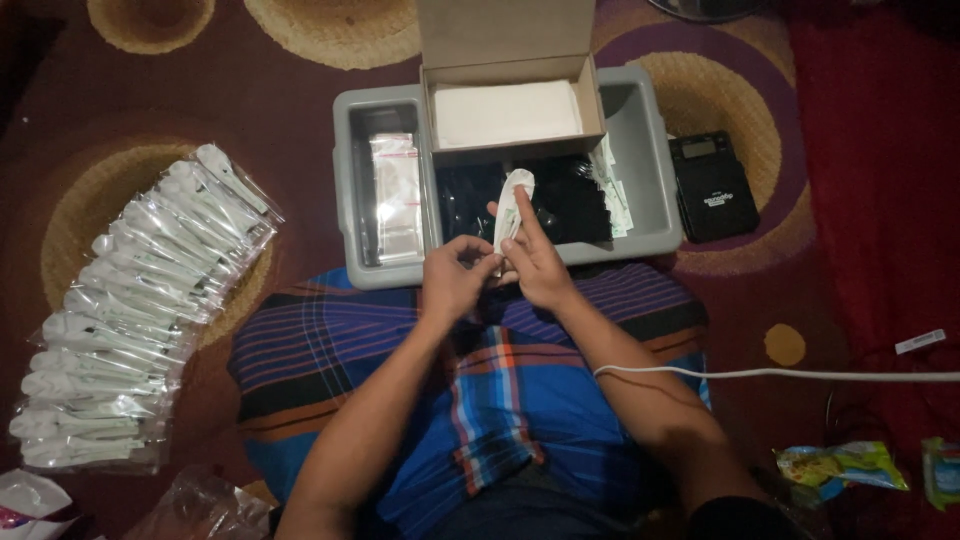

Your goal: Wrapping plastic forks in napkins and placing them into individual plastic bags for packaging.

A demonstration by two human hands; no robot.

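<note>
White plastic spoon (514, 205) is pinched between right hand (535, 262) and left hand (452, 280), just in front of the grey tub (650, 160) holding a cardboard box (505, 60).

Single view only: head-worn camera, looking steeply down, almost plumb, from above seated person's lap. Faces forward and down over blue-and-orange plaid cloth (500, 390) on legs toward dark maroon patterned carpet floor (300, 130). Near range: forearms enter from bottom edge, left hand (452, 282) and right hand (537, 265) meet close to frame centre. Grey plastic rectangular tray (650, 160) sits just beyond hands, upper middle. Row of clear-bagged white plastic spoons (140, 310) fills left side. No second view, so no shared area.
</note>
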